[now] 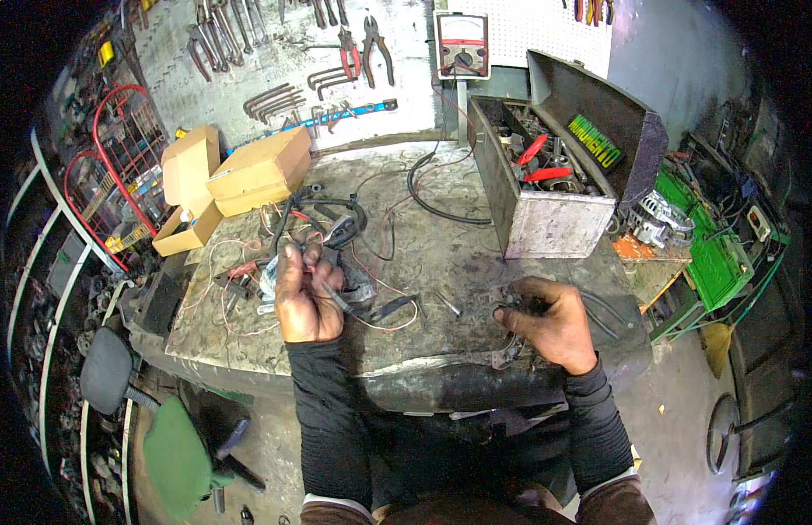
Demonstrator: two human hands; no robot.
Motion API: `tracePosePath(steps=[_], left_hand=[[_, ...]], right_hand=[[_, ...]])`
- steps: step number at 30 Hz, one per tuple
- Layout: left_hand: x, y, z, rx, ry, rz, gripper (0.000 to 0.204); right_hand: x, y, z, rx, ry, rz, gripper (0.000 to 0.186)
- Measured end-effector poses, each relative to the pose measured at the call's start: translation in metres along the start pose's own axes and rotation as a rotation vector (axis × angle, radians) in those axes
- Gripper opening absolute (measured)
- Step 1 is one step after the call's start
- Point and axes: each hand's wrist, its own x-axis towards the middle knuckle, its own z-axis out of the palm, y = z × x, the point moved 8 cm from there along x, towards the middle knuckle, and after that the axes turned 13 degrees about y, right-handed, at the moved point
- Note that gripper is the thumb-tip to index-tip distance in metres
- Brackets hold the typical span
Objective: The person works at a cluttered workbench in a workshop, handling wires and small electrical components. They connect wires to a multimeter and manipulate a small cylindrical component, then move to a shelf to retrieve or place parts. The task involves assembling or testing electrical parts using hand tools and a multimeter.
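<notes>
My left hand [308, 297] is palm up over a tangle of wires, its fingers curled and thumb raised. A dark cable [338, 302] runs beside its fingers; whatever lies inside them is hidden. Beneath and beyond it are black cables [358, 219], a red clip [242, 269] and a crumpled clear plastic bag [268, 284]. Near the bench's front edge, my right hand [553, 322] is closed around a dark, greasy metal part [511, 348], mostly covered by the fingers. A small metal rod [448, 304] lies on the bench between my hands.
A metal toolbox [555, 219] with its lid up stands at the back right of the worn workbench [441, 192]. Cardboard boxes [259, 171] sit back left. Behind hang pliers [377, 48] and an analog meter [463, 48]. An alternator [660, 219] is at right, a green chair [178, 455] lower left.
</notes>
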Motion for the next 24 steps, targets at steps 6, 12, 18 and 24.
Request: tracePosePath(steps=[6,12,18,24], left_hand=[[-0.069,-0.061,0.011,1.121,-0.236,-0.215,0.029],[-0.084,-0.067,0.013,1.251,-0.367,-0.250,0.024],[-0.079,-0.058,0.010,1.245,-0.367,-0.141,0.024],[-0.079,-0.055,-0.001,1.253,-0.206,-0.208,0.024]], right_hand=[[0.004,0.001,0.003,-0.134,0.048,-0.125,0.035],[0.003,0.011,0.029,-0.222,-0.030,-0.164,0.037],[0.003,0.005,0.046,-0.252,-0.061,-0.217,0.034],[-0.004,-0.004,0.043,-0.288,-0.025,-0.294,0.032]])
